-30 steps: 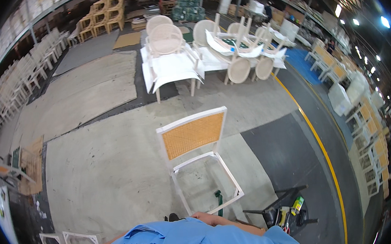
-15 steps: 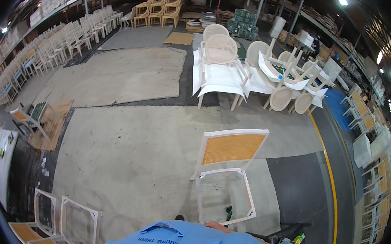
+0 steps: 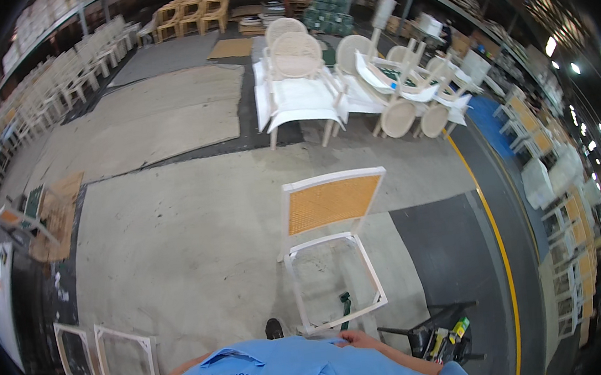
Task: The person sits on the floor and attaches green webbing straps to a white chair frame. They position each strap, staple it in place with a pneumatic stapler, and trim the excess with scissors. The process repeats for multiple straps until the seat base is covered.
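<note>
Warehouse floor, bare concrete, with a white chair frame [image 3: 330, 245] standing right ahead. Right hand [image 3: 357, 339] hovers near its seat rail, can't tell the grip; left hand's out of view

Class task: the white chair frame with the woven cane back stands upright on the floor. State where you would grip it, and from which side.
Probably grip the white chair frame at its open seat rails, from the near front side: the seat is empty, so fingers can wrap the bars.
</note>
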The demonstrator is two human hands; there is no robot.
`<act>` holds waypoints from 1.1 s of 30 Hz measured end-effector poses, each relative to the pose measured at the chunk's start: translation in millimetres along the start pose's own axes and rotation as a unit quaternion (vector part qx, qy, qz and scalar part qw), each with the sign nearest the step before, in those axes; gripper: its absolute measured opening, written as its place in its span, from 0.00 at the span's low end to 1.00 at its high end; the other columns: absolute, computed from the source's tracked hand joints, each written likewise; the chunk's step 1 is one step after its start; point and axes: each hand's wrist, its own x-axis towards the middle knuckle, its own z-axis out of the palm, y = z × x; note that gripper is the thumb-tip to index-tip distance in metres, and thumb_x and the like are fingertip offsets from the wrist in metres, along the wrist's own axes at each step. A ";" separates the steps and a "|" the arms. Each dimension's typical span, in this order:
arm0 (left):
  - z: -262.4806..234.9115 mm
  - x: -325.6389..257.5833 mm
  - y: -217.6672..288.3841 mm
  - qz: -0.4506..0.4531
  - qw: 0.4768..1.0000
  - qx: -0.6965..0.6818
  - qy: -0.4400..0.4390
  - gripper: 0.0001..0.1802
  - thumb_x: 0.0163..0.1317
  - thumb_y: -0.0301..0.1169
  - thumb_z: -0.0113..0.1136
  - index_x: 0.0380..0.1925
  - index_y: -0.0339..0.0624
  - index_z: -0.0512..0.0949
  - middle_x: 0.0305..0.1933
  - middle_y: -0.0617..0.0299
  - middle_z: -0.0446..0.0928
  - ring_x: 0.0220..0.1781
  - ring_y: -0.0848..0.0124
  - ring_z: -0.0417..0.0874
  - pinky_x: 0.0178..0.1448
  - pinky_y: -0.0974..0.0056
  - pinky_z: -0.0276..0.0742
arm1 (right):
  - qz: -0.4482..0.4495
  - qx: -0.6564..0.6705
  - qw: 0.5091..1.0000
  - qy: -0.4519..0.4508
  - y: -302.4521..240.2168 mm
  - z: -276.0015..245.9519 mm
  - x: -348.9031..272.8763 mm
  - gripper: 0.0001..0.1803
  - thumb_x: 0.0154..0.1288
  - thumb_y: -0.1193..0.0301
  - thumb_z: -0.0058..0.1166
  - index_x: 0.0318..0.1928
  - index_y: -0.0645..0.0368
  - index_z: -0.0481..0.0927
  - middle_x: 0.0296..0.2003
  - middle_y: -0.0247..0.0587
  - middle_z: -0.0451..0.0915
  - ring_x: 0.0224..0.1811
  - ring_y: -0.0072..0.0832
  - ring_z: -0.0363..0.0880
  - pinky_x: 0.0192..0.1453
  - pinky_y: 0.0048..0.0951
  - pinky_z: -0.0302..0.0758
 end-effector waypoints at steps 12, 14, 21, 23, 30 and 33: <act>4.2 72.0 42.5 0.004 0.992 0.083 -0.094 0.11 0.71 0.33 0.64 0.44 0.36 0.82 0.37 0.63 0.85 0.40 0.76 0.82 0.46 0.66 0.79 | 0.001 -0.154 0.897 0.414 62.6 -4.1 3.7 0.16 0.66 0.58 0.67 0.40 0.58 0.85 0.28 0.43 0.84 0.33 0.31 0.82 0.41 0.35 0.78; 11.1 75.5 36.0 0.001 0.990 0.091 -0.107 0.11 0.71 0.33 0.64 0.44 0.36 0.82 0.37 0.63 0.85 0.40 0.76 0.82 0.45 0.66 0.79 | 0.004 -0.205 0.871 0.447 66.3 -1.9 3.2 0.17 0.66 0.55 0.66 0.40 0.57 0.85 0.30 0.48 0.85 0.35 0.38 0.84 0.43 0.40 0.79; 71.5 82.7 20.0 0.029 0.989 0.060 -0.129 0.11 0.71 0.33 0.64 0.43 0.36 0.82 0.36 0.64 0.85 0.39 0.76 0.82 0.44 0.67 0.79 | 0.157 -0.216 0.853 0.449 89.6 -56.2 -13.1 0.32 0.67 0.42 0.58 0.59 0.53 0.84 0.58 0.52 0.81 0.62 0.50 0.78 0.67 0.43 0.74; 93.7 81.9 23.3 0.022 0.994 0.049 -0.099 0.11 0.71 0.33 0.64 0.43 0.36 0.82 0.35 0.64 0.85 0.38 0.76 0.82 0.44 0.67 0.79 | 0.188 -0.200 0.859 0.433 101.7 -68.5 -3.9 0.38 0.64 0.37 0.57 0.60 0.56 0.83 0.59 0.54 0.81 0.62 0.49 0.79 0.67 0.42 0.74; 179.4 92.3 31.3 0.066 0.996 0.013 0.053 0.06 0.69 0.27 0.64 0.36 0.36 0.79 0.29 0.66 0.79 0.33 0.78 0.78 0.40 0.68 0.77 | 0.268 -0.294 0.885 0.241 126.4 -162.9 31.0 0.41 0.60 0.34 0.56 0.50 0.62 0.87 0.49 0.58 0.85 0.54 0.51 0.83 0.61 0.43 0.77; 214.9 85.9 37.2 -0.026 0.999 -0.017 0.040 0.06 0.68 0.28 0.64 0.36 0.37 0.79 0.30 0.65 0.80 0.34 0.79 0.78 0.41 0.68 0.76 | 0.254 -0.309 0.904 0.149 133.4 -208.7 20.0 0.37 0.62 0.36 0.56 0.44 0.61 0.87 0.43 0.56 0.86 0.50 0.51 0.85 0.56 0.45 0.78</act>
